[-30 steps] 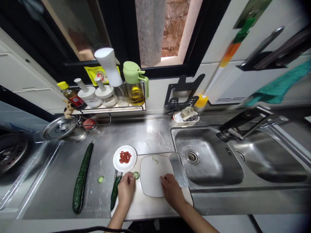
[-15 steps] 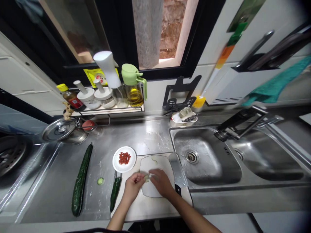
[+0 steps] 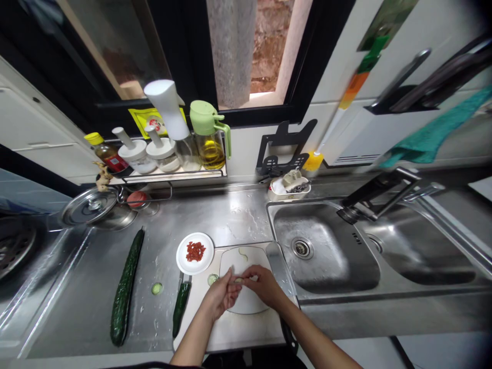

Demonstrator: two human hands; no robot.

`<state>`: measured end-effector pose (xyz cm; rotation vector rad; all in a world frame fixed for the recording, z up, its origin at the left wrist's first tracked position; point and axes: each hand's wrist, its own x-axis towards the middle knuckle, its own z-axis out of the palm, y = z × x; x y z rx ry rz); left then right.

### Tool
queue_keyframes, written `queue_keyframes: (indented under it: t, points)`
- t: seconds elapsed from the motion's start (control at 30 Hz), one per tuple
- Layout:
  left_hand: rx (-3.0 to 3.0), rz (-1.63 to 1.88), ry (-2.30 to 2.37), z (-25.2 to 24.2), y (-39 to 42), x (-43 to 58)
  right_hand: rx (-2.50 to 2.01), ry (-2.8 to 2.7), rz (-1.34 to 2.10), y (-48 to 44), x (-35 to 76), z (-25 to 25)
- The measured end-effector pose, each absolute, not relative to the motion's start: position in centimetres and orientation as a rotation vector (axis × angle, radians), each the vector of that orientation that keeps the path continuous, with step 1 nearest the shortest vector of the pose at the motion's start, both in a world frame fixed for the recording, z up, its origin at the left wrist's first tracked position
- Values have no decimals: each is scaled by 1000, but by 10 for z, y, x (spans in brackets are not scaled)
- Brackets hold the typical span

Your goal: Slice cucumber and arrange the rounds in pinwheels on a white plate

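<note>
My left hand and my right hand meet above a pale square board. Between their fingertips is a small, thin cucumber slice, partly covered by the fingers. Both hands pinch at it. Just left of my left hand, another round cucumber slice lies on the larger cutting board. A curl of green peel rests near the back of the square board. Beside the cutting board's left edge is a cut length of cucumber. A wide knife blade lies at the right, its handle partly behind my right forearm.
A white plate of small red pieces stands behind the boards. A whole cucumber and a cucumber end lie on the steel counter. To the right is a double sink; a condiment rack stands at the back.
A round cucumber slice now lies on the cutting board left of my hands. My left hand has turned palm-up and my right hand has shifted slightly right. The view has moved a little.
</note>
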<state>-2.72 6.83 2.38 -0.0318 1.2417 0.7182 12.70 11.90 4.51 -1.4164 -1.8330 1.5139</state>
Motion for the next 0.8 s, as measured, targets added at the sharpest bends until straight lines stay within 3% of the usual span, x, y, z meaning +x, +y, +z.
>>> queue_keyframes:
  t: [0.27, 0.8]
  points:
    - [-177, 845, 1035, 26, 75, -28, -1367, -1782, 1662, 133, 136, 50]
    - [574, 972, 1766, 11, 106, -12, -1678, -2027, 1228, 172, 127, 15]
